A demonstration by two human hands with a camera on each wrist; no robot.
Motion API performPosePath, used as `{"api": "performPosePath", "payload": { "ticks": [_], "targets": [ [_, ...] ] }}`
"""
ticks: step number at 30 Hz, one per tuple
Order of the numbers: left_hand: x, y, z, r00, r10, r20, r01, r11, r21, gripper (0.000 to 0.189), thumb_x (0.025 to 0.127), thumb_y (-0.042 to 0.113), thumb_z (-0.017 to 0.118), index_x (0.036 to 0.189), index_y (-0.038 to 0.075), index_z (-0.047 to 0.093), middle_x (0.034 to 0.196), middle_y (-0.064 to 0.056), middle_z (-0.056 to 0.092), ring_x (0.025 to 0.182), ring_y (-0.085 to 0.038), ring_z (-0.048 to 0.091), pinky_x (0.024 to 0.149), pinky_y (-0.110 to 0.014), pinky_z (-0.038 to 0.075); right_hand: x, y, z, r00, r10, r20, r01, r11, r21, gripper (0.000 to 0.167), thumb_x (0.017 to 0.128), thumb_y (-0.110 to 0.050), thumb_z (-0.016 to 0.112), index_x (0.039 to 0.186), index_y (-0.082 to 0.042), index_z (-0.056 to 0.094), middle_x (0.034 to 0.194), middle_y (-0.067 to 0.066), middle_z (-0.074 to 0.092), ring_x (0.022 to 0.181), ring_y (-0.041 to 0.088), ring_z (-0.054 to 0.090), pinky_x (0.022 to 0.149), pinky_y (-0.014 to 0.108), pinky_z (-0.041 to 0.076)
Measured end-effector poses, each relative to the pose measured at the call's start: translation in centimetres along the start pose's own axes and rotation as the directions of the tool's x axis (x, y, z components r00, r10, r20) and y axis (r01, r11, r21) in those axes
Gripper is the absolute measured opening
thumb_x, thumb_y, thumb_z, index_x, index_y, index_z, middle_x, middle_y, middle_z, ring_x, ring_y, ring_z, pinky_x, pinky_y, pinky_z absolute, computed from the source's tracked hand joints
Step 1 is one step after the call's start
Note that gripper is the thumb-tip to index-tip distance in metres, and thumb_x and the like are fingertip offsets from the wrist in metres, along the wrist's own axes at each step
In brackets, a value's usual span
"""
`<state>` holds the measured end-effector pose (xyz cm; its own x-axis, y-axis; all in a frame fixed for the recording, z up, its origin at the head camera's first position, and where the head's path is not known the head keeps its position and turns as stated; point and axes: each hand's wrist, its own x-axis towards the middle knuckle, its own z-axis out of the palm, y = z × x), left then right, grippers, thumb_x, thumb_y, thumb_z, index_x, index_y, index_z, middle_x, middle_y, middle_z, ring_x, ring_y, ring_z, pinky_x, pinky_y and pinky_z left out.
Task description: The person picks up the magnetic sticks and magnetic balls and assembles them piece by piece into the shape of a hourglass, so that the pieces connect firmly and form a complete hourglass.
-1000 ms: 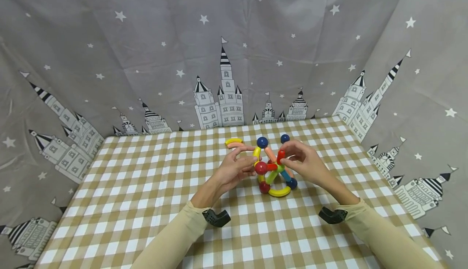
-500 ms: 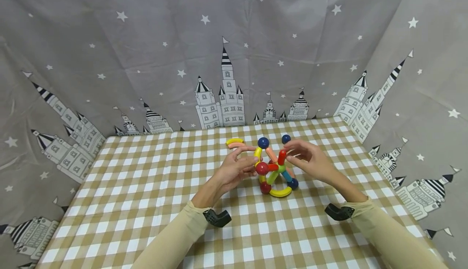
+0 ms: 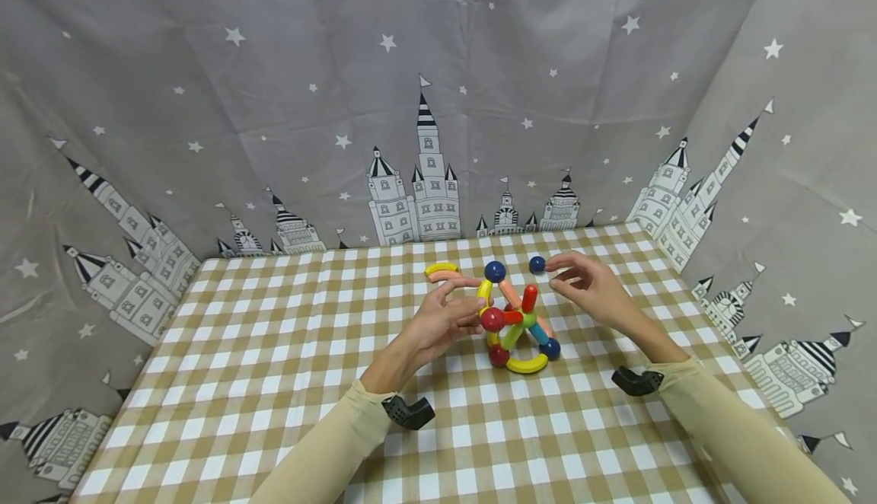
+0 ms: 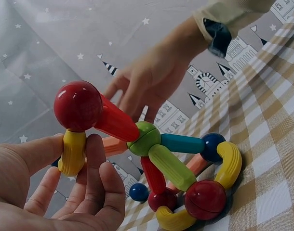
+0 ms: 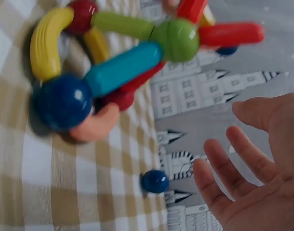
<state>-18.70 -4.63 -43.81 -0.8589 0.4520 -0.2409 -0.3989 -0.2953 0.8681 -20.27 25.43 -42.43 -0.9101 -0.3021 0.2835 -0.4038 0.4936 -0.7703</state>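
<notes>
A magnetic ball-and-stick model stands on the table, built around a green ball (image 5: pixel 176 39) from which several sticks spread. My left hand (image 3: pixel 438 325) holds the model's left side, its thumb and fingers pinching a yellow stick (image 4: pixel 73 154) under a red ball (image 4: pixel 78 106). A red stick (image 3: pixel 530 298) points up from the green ball. To the right of the model, my right hand (image 3: pixel 594 295) has its fingers apart and nothing in them. Its fingertips are close to a loose blue ball (image 3: pixel 537 264) behind the model; the right wrist view shows a gap between them.
Behind my left hand lie two loose curved sticks, one yellow (image 3: pixel 441 267) and one salmon (image 3: pixel 444 276). A checked cloth (image 3: pixel 274 352) covers the table. A grey curtain (image 3: pixel 294 55) printed with castles and stars hangs at the back and sides.
My right hand has let go of the upright red stick and moved right and back, towards the loose blue ball. My left hand keeps its hold on the model.
</notes>
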Motion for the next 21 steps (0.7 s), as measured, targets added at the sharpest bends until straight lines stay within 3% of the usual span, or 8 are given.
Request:
{"api": "performPosePath", "payload": {
  "ticks": [3, 10, 21],
  "targets": [
    [0.0, 0.0, 0.0, 1.0, -0.004, -0.005, 0.004, 1.0, 0.004, 0.044, 0.099, 0.01, 0.069, 0.14, 0.011, 0.053, 0.112, -0.013, 0.073, 0.077, -0.021, 0.066, 0.077, -0.034, 0.058, 0.8, 1.0, 0.2, 1.0, 0.015, -0.02, -0.016, 0.999, -0.05, 0.029, 0.096, -0.007, 0.072, 0.124, -0.004, 0.066, 0.125, 0.019, 0.068, 0.102, 0.035, 0.071, 0.082, 0.038, 0.059],
    [0.0, 0.0, 0.1, 1.0, 0.005, 0.001, -0.005, 1.0, 0.006, 0.044, 0.099, 0.008, 0.067, 0.14, 0.011, 0.052, 0.13, -0.026, 0.065, 0.077, -0.02, 0.068, 0.076, -0.033, 0.058, 2.7, 3.4, 0.3, 0.996, 0.081, -0.027, -0.083, 0.994, -0.073, 0.036, 0.095, -0.004, 0.072, 0.13, -0.004, 0.064, 0.132, 0.018, 0.064, 0.107, 0.038, 0.069, 0.085, 0.051, 0.057],
    [-0.3, 0.0, 0.2, 1.0, 0.002, -0.001, -0.002, 1.0, -0.001, 0.043, 0.1, 0.008, 0.068, 0.14, 0.01, 0.053, 0.117, -0.016, 0.073, 0.077, -0.02, 0.068, 0.075, -0.032, 0.058, 5.0, 6.8, 0.9, 0.984, 0.176, 0.022, -0.171, 0.975, -0.141, 0.042, 0.094, -0.009, 0.074, 0.135, -0.007, 0.062, 0.139, 0.017, 0.059, 0.11, 0.039, 0.068, 0.087, 0.05, 0.057]
  ]
}}
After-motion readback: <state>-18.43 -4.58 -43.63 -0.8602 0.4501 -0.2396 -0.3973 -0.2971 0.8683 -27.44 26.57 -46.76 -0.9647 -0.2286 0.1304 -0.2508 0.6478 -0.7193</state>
